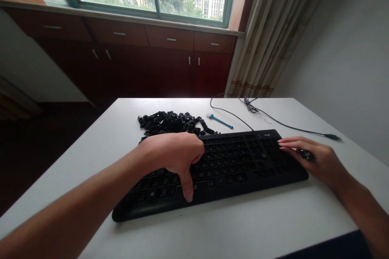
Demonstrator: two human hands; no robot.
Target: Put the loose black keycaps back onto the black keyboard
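Observation:
A black keyboard point(231, 190) lies at a slant on the white table, many of its key positions showing bare sockets without caps. Over its left half is my left hand point(178, 153), fingers curled down on it and thumb stretched toward the front edge, gripping the board. At the number pad on the right end is my right hand point(316, 158), its fingertips pinched together at the keys. A small dark shiny thing point(306, 154) pokes out of that hand; its kind I cannot make out. Behind the keyboard is a heap of loose black keycaps point(170, 121).
A blue brush point(221, 121) with pale bristles lies behind the keyboard. Near it is a thin bent wire point(267, 121). The keyboard's cable point(288, 126) runs in a tangle to its plug point(332, 136) at the right. Wooden cabinets point(146, 68) stand beyond the table.

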